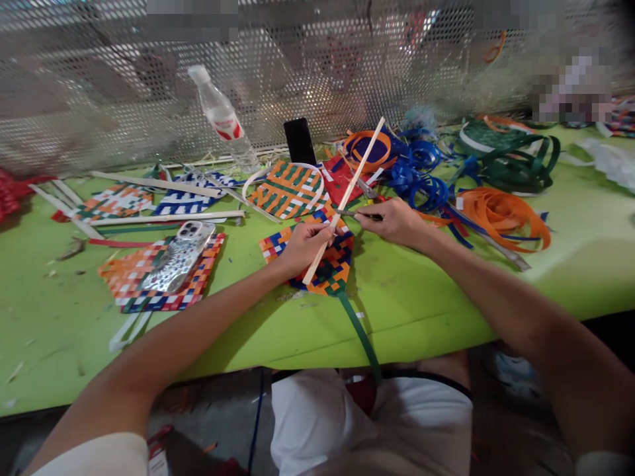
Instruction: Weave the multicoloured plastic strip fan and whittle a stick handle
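Note:
My left hand [308, 246] is closed around a pale flat bamboo strip [364, 158], which slants from lower left to upper right. In my right hand [389, 221] is a small dark knife [353, 213]; its thin blade meets the strip just above my left fingers. Beneath the strip lies a woven piece [342, 261] of orange, blue, green and white bands, partly hidden by my left hand. A green band [361, 330] trails from its lower corner over the table's front edge.
On the green table [397, 311] lie a patterned phone [181, 258] atop another woven piece, more woven pieces, and orange band coils [501, 215]. A plastic bottle [223, 119] and a black phone [299, 141] stand by the perforated metal panel [307, 73] behind.

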Demonstrator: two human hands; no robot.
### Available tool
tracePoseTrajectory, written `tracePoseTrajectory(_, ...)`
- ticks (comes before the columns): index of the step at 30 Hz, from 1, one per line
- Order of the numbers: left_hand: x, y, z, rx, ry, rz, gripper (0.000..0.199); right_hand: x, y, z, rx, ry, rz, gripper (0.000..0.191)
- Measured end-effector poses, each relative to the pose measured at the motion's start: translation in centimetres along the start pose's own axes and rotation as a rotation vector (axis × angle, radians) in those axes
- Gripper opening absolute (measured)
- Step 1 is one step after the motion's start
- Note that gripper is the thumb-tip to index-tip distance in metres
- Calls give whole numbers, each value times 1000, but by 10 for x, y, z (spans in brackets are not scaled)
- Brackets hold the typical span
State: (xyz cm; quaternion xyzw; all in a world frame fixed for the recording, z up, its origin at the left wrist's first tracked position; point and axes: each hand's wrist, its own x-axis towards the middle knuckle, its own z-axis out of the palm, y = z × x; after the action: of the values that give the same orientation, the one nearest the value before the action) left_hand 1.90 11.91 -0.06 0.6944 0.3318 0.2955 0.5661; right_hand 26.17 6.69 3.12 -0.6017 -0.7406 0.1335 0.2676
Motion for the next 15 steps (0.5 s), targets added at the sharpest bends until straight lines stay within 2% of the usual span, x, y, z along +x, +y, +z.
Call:
tracePoseTrajectory(6, -3, 0, -2, 16, -23, 10, 33, 8, 24, -6, -29, 105, 6, 47)
tracePoseTrajectory(12, -2, 0, -2, 39, -22, 16, 40, 1, 4, 0, 13, 5, -64, 45)
tracePoseTrajectory(15, -1, 0, -1, 33, -25, 28, 39, 2, 5, -2, -39, 17, -42, 42)
